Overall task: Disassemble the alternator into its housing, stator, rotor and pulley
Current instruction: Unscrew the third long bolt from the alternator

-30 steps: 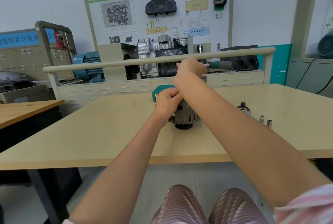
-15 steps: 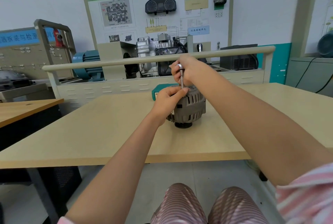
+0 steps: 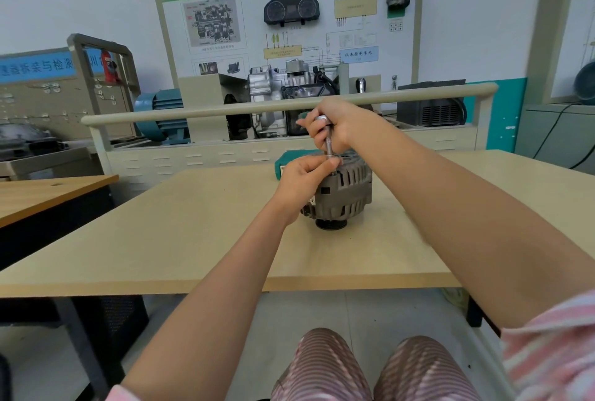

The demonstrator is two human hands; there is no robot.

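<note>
Swinging back upright, the driver now stands on top of the alternator mid-table, right hand wrapped round its handle, left hand pinching the shaft, so bolt loosening looks underway.

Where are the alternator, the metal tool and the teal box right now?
alternator point(image 3: 346, 189): head view, on its ribbed grey side.
metal tool point(image 3: 329, 144): head view, on its upright shaft.
teal box point(image 3: 283, 159): head view, on its visible left end.
</note>
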